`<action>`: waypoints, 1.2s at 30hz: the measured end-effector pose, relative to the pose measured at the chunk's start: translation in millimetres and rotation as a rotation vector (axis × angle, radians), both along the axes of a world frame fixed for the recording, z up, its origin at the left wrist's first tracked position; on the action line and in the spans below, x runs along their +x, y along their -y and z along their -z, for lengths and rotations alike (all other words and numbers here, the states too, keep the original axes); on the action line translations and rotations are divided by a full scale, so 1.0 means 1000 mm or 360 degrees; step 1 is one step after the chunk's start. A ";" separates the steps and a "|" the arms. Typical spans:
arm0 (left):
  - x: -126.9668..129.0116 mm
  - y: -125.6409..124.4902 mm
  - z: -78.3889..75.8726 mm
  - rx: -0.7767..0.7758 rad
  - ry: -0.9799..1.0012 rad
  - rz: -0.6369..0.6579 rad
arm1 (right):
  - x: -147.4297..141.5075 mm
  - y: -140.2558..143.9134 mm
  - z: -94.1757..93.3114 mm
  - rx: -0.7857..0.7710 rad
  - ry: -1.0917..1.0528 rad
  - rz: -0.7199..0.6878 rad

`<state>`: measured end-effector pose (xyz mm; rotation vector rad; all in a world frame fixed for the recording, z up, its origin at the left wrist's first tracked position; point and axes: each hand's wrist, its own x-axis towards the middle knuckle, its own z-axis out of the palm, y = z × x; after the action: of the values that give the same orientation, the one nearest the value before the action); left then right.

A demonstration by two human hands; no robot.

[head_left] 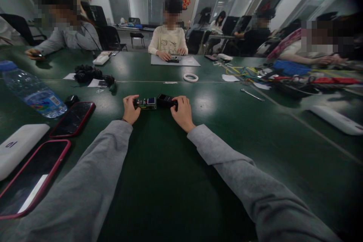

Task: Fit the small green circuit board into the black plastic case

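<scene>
My left hand [131, 109] is closed on the left end of a green circuit board [146, 104] with a small rectangular screen. To its right, a black plastic case [166, 100] sits at a slight tilt, close to the board's right end. My right hand [182, 112] has its thumb and fingers closed around the right end of that case. Both things are at or just over the green table [159, 166]; whether they touch it, I cannot tell. My fingers hide the outer ends of both.
At the left are a water bottle [34, 90], two red-edged phones [74, 119] and a white power bank [21, 147]. Ahead lies a white tape roll [190, 78]. A wrench [252, 95] and tangled cables [252, 73] lie at the right. A person [168, 41] sits opposite.
</scene>
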<state>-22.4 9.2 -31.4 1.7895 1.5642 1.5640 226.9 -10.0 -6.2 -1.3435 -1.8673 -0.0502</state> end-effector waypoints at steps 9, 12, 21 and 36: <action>-0.005 -0.008 0.014 -0.0049 0.0215 0.0028 | -0.001 -0.001 -0.002 -0.0015 -0.0075 -0.0046; -0.006 -0.009 0.016 -0.0051 0.0157 0.0073 | 0.001 -0.003 0.001 -0.0050 -0.0041 -0.0099; -0.005 -0.009 0.014 -0.0060 0.0158 0.0057 | 0.006 -0.011 0.008 -0.0109 -0.0118 0.0004; -0.010 -0.016 0.020 -0.0024 0.0171 0.0107 | 0.010 -0.015 0.012 -0.0250 -0.0240 -0.0011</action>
<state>-32.1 25.7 -51.9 1.7020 1.4479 1.5853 236.8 4.9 -18.4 -1.4058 -1.7779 0.2005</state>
